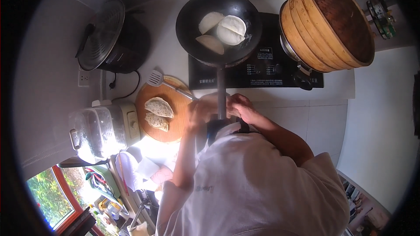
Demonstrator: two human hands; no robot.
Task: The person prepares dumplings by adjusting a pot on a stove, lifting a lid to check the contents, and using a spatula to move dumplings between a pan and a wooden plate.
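Several half-moon filled dough pockets lie in a black wok on the induction cooktop. Its long handle points down toward my body, between my hands. My left hand, blurred, is left of the handle by the end of a slotted metal spatula; whether it touches the spatula I cannot tell. My right hand is right of the handle with fingers curled; its grasp is unclear. On a round wooden board, two browned dough pockets lie below the spatula's head.
A bamboo steamer stands on a pot at the cooktop's right. Left are a black pot with a glass lid and a clear-bodied appliance. Lower left, a faucet and a utensil rack stand near a window.
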